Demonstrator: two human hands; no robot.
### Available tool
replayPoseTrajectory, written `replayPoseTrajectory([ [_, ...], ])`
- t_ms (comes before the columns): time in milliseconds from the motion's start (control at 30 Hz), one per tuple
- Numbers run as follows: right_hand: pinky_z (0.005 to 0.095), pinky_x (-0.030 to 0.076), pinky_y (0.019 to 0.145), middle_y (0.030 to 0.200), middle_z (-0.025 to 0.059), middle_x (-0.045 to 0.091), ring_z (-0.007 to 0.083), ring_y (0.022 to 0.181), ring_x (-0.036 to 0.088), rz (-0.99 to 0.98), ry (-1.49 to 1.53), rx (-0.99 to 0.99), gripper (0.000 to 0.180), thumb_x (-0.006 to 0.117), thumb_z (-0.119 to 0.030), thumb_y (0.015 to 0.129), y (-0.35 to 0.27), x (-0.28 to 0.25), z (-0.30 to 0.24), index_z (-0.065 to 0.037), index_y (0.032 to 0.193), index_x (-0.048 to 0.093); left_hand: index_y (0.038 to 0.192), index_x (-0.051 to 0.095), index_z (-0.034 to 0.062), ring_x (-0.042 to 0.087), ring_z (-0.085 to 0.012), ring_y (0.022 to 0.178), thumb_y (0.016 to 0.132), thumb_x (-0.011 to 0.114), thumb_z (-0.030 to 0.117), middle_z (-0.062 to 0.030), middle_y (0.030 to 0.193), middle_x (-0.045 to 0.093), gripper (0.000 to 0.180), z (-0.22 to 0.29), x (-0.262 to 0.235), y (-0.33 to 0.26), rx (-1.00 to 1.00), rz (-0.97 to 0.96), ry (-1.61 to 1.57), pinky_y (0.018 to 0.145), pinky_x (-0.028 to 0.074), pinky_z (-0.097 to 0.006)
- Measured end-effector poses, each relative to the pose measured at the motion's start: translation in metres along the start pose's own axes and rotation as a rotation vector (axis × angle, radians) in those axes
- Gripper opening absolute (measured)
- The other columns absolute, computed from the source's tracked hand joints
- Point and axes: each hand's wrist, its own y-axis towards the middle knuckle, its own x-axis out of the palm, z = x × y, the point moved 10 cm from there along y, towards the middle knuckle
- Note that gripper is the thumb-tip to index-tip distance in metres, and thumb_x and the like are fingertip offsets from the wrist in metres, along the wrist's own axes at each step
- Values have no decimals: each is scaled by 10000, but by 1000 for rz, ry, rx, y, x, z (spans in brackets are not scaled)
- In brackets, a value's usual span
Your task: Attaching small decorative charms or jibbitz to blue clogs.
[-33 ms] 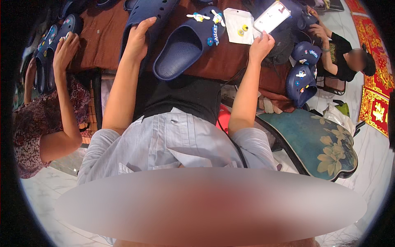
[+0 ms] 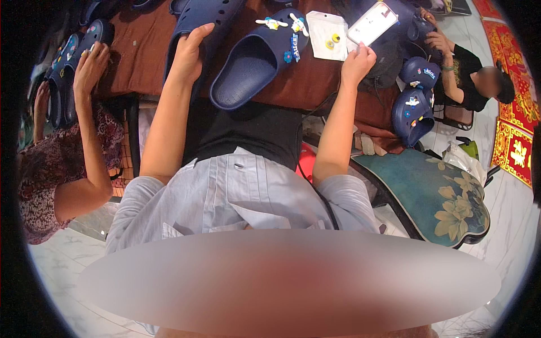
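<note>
My left hand (image 2: 190,55) is closed round the side of a navy clog (image 2: 211,22) with holes in its upper, the thumb lying on top. Just right of it, a second navy clog (image 2: 248,73) rests on the table with its opening toward me. White, yellow and blue charms (image 2: 293,42) decorate its toe. My right hand (image 2: 358,63) pinches the lower edge of a phone (image 2: 373,23) with a bright screen and a pale frame. Beside the phone lies a white packet (image 2: 327,35) with small yellow charms on it.
A brown cloth (image 2: 135,62) covers the table. At left, a neighbour's hand (image 2: 90,67) touches decorated clogs (image 2: 67,73). Another person (image 2: 465,79) works at right, near more decorated clogs (image 2: 414,107). A teal floral cushion (image 2: 422,191) sits on a chair to my right.
</note>
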Motion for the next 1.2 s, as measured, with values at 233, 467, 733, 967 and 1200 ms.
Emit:
replayPoseTrajectory([
  [233, 393, 398, 926, 1134, 180, 499, 322, 1063, 474, -17, -23, -6, 348, 597, -22, 803, 0, 2, 1, -6, 1150, 620, 1094, 606, -1, 587, -171, 1010, 836, 655, 187, -66, 1065, 633, 323, 1, 5, -3, -17, -22, -7, 931, 431, -320],
  [467, 406, 400, 918, 1126, 185, 509, 328, 1057, 483, -17, -44, -21, 335, 606, -22, 798, 0, 2, -3, -13, 1132, 631, 1093, 599, 0, 586, -169, 1005, 825, 664, 174, -64, 1064, 628, 326, 0, 3, -4, -36, -12, 0, 921, 435, -321],
  [733, 405, 409, 908, 1112, 188, 509, 331, 1049, 490, 5, -32, -37, 291, 604, -17, 797, 0, 1, -1, -10, 1084, 653, 1097, 594, 0, 584, -164, 1000, 829, 660, 165, -61, 1070, 624, 322, 3, 4, -6, -36, -9, 13, 907, 436, -312],
  [967, 405, 412, 902, 1107, 185, 511, 331, 1046, 490, 7, -29, -27, 285, 599, -19, 798, -1, 2, -2, -10, 1077, 654, 1111, 585, -9, 581, -170, 1016, 830, 657, 162, -70, 1094, 616, 336, 2, 2, -3, -14, 4, -9, 918, 433, -316],
  [1200, 403, 410, 904, 1117, 181, 506, 328, 1049, 487, -5, -42, -30, 286, 598, -21, 803, 0, 2, -1, -12, 1084, 651, 1035, 638, -18, 609, -218, 1000, 799, 691, 229, -106, 1063, 655, 346, 2, -1, -1, 20, 10, 16, 932, 441, -345],
])
